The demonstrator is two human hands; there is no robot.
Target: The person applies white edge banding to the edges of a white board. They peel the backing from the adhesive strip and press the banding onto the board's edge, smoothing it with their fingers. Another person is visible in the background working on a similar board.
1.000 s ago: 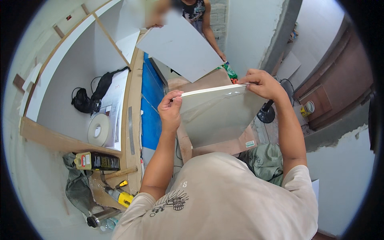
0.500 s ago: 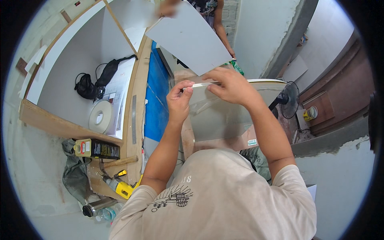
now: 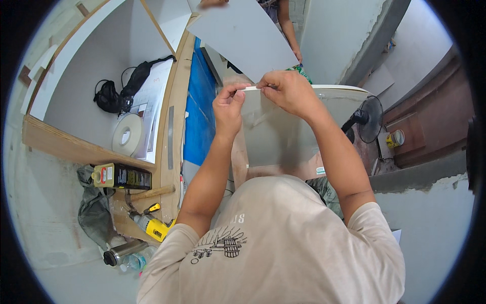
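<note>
A grey-faced panel [image 3: 268, 142] stands upright in front of me, with a pale narrow strip [image 3: 329, 87] along its top edge. My left hand [image 3: 229, 106] is closed on the panel's top left corner, thumb toward me. Just right of it my right hand [image 3: 286, 93] has its fingers bent in a pinch at the pale strip; the fingertips are partly hidden. A pinkish-brown board [image 3: 239, 152] shows behind and below the panel.
A co-worker's arm [image 3: 287, 30] holds a large white board [image 3: 235, 38] beyond the panel. Left are a white cabinet [image 3: 76, 86], tape roll [image 3: 126, 134], blue sheet [image 3: 197, 131], can [image 3: 126, 176], hammer [image 3: 157, 191] and yellow drill [image 3: 154, 228]. Right is a black fan [image 3: 369, 119].
My right hand has moved left along the top edge toward my left hand. The panel's edge sits higher in view. The co-worker's white board has shifted up and right.
</note>
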